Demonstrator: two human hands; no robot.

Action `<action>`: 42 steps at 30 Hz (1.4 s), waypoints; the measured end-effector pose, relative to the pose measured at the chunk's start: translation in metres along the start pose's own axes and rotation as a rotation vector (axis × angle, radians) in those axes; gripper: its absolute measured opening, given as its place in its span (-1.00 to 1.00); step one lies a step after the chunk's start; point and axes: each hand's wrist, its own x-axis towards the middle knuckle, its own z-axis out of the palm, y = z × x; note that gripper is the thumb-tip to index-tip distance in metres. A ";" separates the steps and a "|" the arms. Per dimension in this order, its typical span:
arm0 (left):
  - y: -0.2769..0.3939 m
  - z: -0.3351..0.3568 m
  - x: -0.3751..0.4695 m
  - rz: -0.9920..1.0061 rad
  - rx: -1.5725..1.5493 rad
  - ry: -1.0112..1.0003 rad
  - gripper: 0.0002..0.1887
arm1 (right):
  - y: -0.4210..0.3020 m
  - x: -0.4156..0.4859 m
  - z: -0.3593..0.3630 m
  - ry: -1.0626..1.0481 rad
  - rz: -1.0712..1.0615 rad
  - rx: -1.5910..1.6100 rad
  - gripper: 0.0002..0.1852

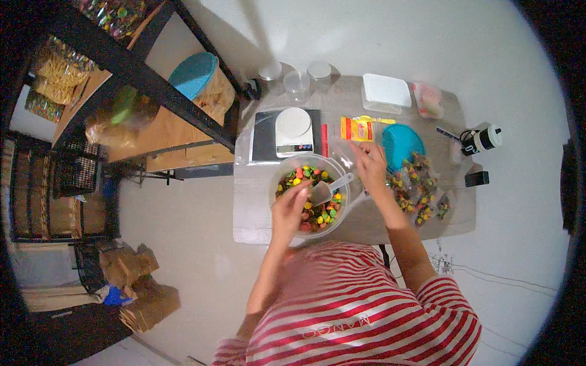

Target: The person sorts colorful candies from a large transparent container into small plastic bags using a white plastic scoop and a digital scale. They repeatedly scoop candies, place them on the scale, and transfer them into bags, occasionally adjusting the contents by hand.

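A round clear plastic tub (344, 208) of colourful candy-like pieces (326, 217) stands at the table's near edge. A translucent plastic scoop (322, 194) lies on the pieces, its handle reaching the right rim. My left hand (288, 208) is over the tub's left side, fingers bent by the scoop; whether anything is between them is unclear. Right of the tub, my right hand (373, 167) pinches what looks like a clear plastic bag (345, 158), blurred. Behind the tub sits a white digital kitchen scale (294, 132) on a dark flat panel (265, 132).
Filled clear bags (416, 192) lie at right, by a turquoise lid (403, 144). Behind are a yellow packet (357, 129), a white-lidded box (387, 91) and clear jars (296, 84). A black-and-white tumbler (483, 139) stands far right. Shelving (183, 123) borders the left.
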 end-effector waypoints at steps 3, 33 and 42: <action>0.002 0.022 0.017 -0.094 -0.221 -0.086 -0.74 | -0.047 0.014 -0.033 0.100 -0.231 -0.156 -0.51; -0.002 0.009 -0.011 0.251 0.360 0.142 -0.88 | -0.117 0.013 -0.035 -0.244 0.249 0.418 -0.83; -0.004 0.007 -0.018 0.375 0.859 0.265 -0.61 | -0.125 0.020 -0.032 -0.229 0.316 0.335 -0.90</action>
